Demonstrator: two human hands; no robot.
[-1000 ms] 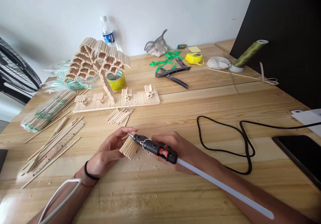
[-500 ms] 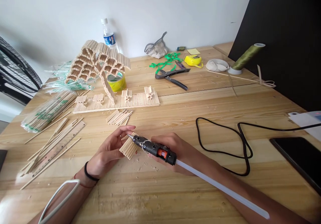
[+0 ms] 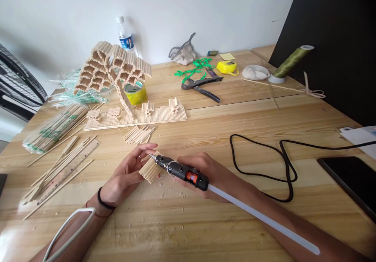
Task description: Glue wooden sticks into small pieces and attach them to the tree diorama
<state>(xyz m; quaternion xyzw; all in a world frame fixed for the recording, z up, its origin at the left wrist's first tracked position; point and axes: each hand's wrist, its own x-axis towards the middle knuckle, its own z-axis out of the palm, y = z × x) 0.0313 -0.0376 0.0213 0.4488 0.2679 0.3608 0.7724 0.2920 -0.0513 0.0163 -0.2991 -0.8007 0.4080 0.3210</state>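
My left hand [image 3: 127, 172] pinches a small panel of short wooden sticks [image 3: 149, 170] just above the wooden table [image 3: 205, 230]. My right hand [image 3: 205, 172] grips a black hot glue gun [image 3: 179, 170] with an orange trigger, and its metal tip touches the panel's top edge. A long clear glue stick [image 3: 264, 223] juts from the back of the gun toward me. Behind the hands lies a loose pile of short sticks [image 3: 138, 134].
A stick model tree on a stick base [image 3: 129, 115] stands at the back left beside a yellow tape roll [image 3: 135, 93]. Long sticks and a ruler [image 3: 61, 170] lie left. A black cord [image 3: 273, 164], a phone [image 3: 352, 183], pliers [image 3: 202, 86] and a green thread spool [image 3: 290, 61] sit right.
Both hands keep their grip and the glue gun tip stays at the panel's top edge; only the view shifts slightly.
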